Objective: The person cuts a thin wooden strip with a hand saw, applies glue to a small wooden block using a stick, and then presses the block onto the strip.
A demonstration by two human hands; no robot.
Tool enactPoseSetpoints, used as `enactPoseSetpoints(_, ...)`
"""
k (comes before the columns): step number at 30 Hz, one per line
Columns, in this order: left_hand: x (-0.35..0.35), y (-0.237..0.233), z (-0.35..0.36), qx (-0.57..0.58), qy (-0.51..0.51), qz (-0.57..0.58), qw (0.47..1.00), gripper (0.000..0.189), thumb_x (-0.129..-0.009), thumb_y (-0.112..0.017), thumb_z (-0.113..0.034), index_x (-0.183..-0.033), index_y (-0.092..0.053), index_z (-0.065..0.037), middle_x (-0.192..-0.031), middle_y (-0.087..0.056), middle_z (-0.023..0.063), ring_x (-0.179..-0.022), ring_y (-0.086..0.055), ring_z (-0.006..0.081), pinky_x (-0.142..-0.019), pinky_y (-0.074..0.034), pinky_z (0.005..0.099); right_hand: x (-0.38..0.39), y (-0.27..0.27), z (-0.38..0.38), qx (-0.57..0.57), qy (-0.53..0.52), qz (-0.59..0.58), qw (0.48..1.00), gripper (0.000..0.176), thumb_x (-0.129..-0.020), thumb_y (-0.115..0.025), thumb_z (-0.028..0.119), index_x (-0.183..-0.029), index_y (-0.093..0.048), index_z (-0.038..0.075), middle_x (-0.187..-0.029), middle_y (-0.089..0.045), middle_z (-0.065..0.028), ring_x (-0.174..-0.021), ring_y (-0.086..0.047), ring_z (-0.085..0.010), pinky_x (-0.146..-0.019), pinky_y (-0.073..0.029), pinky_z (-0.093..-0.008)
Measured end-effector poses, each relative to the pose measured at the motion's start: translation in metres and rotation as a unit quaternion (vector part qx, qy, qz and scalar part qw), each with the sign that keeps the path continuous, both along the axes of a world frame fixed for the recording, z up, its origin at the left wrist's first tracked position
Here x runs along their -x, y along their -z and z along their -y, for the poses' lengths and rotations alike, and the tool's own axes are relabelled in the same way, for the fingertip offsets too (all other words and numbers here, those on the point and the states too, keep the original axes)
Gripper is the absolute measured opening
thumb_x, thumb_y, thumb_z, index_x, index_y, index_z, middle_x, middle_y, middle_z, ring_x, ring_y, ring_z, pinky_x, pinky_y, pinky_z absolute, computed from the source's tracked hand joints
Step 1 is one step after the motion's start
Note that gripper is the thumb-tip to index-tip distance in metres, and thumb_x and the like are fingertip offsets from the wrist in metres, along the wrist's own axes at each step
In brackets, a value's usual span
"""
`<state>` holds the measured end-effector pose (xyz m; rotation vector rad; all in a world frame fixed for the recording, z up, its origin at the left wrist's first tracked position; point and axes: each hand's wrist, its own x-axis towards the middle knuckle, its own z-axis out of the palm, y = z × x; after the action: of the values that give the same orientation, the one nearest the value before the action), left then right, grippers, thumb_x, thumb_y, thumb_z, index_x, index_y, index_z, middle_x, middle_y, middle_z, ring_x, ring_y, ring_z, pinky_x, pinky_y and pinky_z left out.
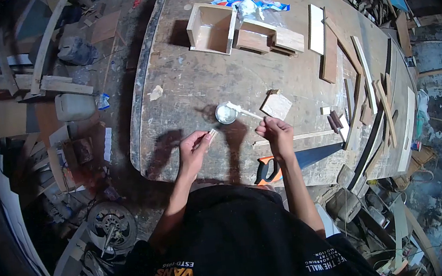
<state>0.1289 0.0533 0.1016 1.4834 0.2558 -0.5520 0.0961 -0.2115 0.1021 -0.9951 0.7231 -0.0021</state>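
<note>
Fingers: L hand [195,147] closed narrow, pinching a small wood bit [212,133] at the tips; R hand [276,130] in a tight pinch too, gripping a stick [251,115].
Stick: angled up-left from R hand, far end thick w/ white paste [234,106], right at the cup's rim; can't tell if it touches.
Cup: small, round, white stuff inside, standing on the table [185,105] b/w the two hands, a bit farther out.
Wood bit: just off the L fingertips, near the cup, apart from it; held face hard to make out.
Block: squarish pale block [277,106] lying right of the cup, beyond R hand, w/ a small brown pc [273,92] at its far corner.
Strips: thin pale strips [315,134] flat on the table, running L-R, partly hidden by R hand.
Saw: orange-&-black handle [267,171] near the table's near edge, dark blade [317,155] pointing right, R forearm crossing over it.
Far side: open wood box [212,29], lower box [254,36] just right of it, plastic bag [272,18] behind.
R side: white board [316,29] & brown board [329,56] side by side, more long pcs past them.
L side: pale flake [156,92] on the table; grey jug [75,106] & wheel [111,227] off the table.
</note>
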Motion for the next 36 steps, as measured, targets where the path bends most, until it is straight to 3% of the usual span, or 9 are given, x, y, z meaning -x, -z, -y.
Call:
enactPoseSetpoints(4,-0.005,-0.050,0.007,0.080,0.008,0.018,0.997,0.021,-0.100,-0.063,-0.016,-0.112,-0.070,0.001,-0.099,-0.071,0.0029,-0.083,-0.059,0.0065,-0.072,-0.048,0.0238,0.021,-0.040,0.012,-0.019,-0.017,0.050,0.998,0.017,-0.099,-0.063,0.008,-0.109,-0.068,-0.005,-0.090,-0.071,-0.0125,-0.077,-0.072,-0.0202,-0.076,-0.062,-0.0355)
enactPoseSetpoints(8,-0.005,-0.092,0.016,0.170,0.051,0.039,0.983,0.024,-0.102,-0.061,-0.015,-0.116,-0.068,0.003,-0.102,-0.069,0.0066,-0.083,-0.058,0.0104,-0.074,-0.048,0.0260,0.033,-0.093,0.014,0.015,-0.062,0.101,0.993,0.022,-0.102,-0.059,0.011,-0.111,-0.066,-0.008,-0.082,-0.066,-0.0082,-0.069,-0.066,-0.0157,-0.080,-0.061,-0.0393)
enactPoseSetpoints(9,-0.004,-0.099,0.018,0.193,0.065,0.053,0.978,0.025,-0.102,-0.060,-0.015,-0.117,-0.067,0.004,-0.105,-0.067,0.0075,-0.083,-0.057,0.0120,-0.074,-0.048,0.0276,0.037,-0.100,0.017,0.045,-0.079,0.111,0.990,0.025,-0.104,-0.056,0.016,-0.114,-0.064,-0.006,-0.077,-0.060,-0.0051,-0.064,-0.058,-0.0136,-0.077,-0.059,-0.0391)
enactPoseSetpoints(12,-0.001,-0.125,0.029,0.265,0.081,0.024,0.961,0.023,-0.103,-0.059,-0.015,-0.115,-0.067,0.003,-0.110,-0.067,0.0094,-0.087,-0.057,0.0125,-0.075,-0.048,0.0294,0.048,-0.118,0.025,0.033,-0.063,0.150,0.986,0.024,-0.104,-0.056,0.017,-0.112,-0.064,-0.005,-0.074,-0.058,-0.0051,-0.061,-0.054,-0.0126,-0.072,-0.057,-0.0364)
enactPoseSetpoints(13,0.002,-0.131,0.035,0.270,0.083,0.033,0.959,0.021,-0.103,-0.058,-0.015,-0.112,-0.067,0.002,-0.113,-0.067,0.0112,-0.089,-0.057,0.0126,-0.075,-0.048,0.0307,0.051,-0.122,0.026,0.047,-0.048,0.154,0.986,0.025,-0.104,-0.057,0.019,-0.107,-0.064,-0.005,-0.073,-0.058,-0.0055,-0.058,-0.052,-0.0121,-0.064,-0.053,-0.0329)
enactPoseSetpoints(16,0.011,-0.142,0.048,0.313,0.080,0.010,0.946,0.019,-0.102,-0.058,-0.014,-0.109,-0.067,0.001,-0.116,-0.067,0.0126,-0.090,-0.057,0.0131,-0.076,-0.049,0.0313,0.063,-0.138,0.035,0.134,-0.072,0.172,0.973,0.026,-0.103,-0.059,0.020,-0.104,-0.065,-0.005,-0.072,-0.057,-0.0052,-0.055,-0.050,-0.0120,-0.059,-0.050,-0.0300)
enactPoseSetpoints(20,0.023,-0.147,0.057,0.332,0.108,0.002,0.937,0.020,-0.101,-0.060,-0.013,-0.109,-0.066,0.004,-0.101,-0.068,0.0112,-0.081,-0.059,0.0143,-0.072,-0.049,0.0285,0.075,-0.154,0.037,0.184,-0.046,0.177,0.966,0.020,-0.101,-0.061,0.011,-0.099,-0.070,-0.006,-0.070,-0.061,-0.0057,-0.056,-0.060,-0.0136,-0.050,-0.041,-0.0239)
enactPoseSetpoints(23,0.031,-0.150,0.069,0.317,0.099,0.034,0.943,0.020,-0.100,-0.061,-0.013,-0.109,-0.066,0.005,-0.094,-0.067,0.0103,-0.076,-0.059,0.0147,-0.070,-0.049,0.0272,0.083,-0.157,0.045,0.187,-0.053,0.164,0.967,0.020,-0.101,-0.062,0.011,-0.098,-0.071,-0.006,-0.070,-0.063,-0.0060,-0.056,-0.060,-0.0121,-0.049,-0.042,-0.0230)
enactPoseSetpoints(36,0.051,-0.158,0.085,0.323,0.097,0.030,0.941,0.021,-0.101,-0.061,-0.016,-0.107,-0.068,0.003,-0.102,-0.069,0.0117,-0.074,-0.058,0.0137,-0.068,-0.047,0.0261,0.109,-0.176,0.068,0.238,-0.068,0.223,0.943,0.017,-0.100,-0.061,0.008,-0.099,-0.071,-0.006,-0.077,-0.064,-0.0082,-0.057,-0.059,-0.0115,-0.049,-0.044,-0.0227)
